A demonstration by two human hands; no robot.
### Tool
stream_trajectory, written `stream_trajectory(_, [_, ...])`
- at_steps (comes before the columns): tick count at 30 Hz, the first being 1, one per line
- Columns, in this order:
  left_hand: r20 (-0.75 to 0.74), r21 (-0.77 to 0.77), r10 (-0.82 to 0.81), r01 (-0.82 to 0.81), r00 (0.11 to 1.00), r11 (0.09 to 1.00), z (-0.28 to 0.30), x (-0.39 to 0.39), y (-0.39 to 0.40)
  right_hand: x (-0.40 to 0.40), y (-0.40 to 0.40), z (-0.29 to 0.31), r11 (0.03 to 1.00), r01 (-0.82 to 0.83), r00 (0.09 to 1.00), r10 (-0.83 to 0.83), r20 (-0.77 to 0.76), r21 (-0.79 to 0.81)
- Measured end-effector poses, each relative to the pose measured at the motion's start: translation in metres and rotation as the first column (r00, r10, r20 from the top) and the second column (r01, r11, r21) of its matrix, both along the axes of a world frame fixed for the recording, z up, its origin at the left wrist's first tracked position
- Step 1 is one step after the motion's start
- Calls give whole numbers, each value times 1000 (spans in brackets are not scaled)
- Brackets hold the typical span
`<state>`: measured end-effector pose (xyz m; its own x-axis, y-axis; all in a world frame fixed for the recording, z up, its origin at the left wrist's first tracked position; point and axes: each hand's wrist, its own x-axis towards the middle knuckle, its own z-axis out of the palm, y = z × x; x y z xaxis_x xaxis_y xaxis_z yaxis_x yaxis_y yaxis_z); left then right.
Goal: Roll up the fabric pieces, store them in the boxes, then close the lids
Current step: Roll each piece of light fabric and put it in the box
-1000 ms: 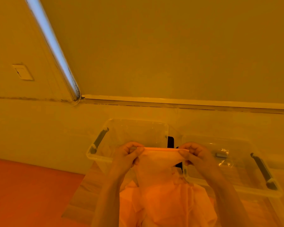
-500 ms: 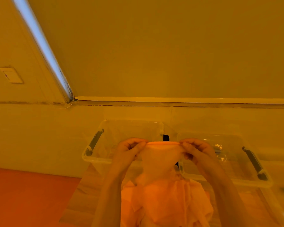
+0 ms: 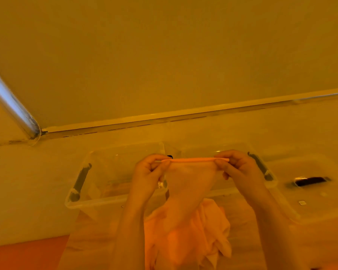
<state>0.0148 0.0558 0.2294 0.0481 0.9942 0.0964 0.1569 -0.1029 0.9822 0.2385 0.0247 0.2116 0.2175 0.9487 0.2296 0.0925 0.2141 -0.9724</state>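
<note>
A pale orange fabric piece (image 3: 189, 184) hangs stretched between my hands, its top edge rolled into a thin strip. My left hand (image 3: 147, 173) pinches the left end of that edge and my right hand (image 3: 236, 166) pinches the right end. The cloth's lower part lies crumpled on the wooden surface below. Behind my hands stand two clear plastic boxes without lids: the left box (image 3: 98, 199) with dark grey handles, and the right box (image 3: 261, 172), mostly hidden by my right hand.
A clear lid (image 3: 318, 193) with a dark handle slot lies to the right of the boxes. A wall with a skirting strip (image 3: 164, 115) runs behind them. Orange flooring (image 3: 23, 256) shows at lower left.
My hands have moved further apart, stretching the rolled top edge wider. The camera has tilted, so the boxes and wall line now slant.
</note>
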Motion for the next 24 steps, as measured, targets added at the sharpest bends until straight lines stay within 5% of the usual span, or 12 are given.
stream_trajectory(4, [44, 3, -32, 32, 999, 999, 3, 21, -2, 18, -5, -1, 999, 39, 998, -39, 41, -12])
stream_trajectory(10, [155, -56, -3, 12, 988, 998, 7, 46, -5, 45, -3, 10, 996, -72, 984, 62, -165, -55])
stream_trajectory(17, [210, -111, 69, -46, 975, 993, 16, 73, -12, 73, 7, 13, 988, -133, 972, 114, -204, -83])
stream_trajectory(24, [45, -52, 92, -89, 995, 995, 14, 99, -16, 103, 6, 13, 989, -130, 991, 129, -21, -67])
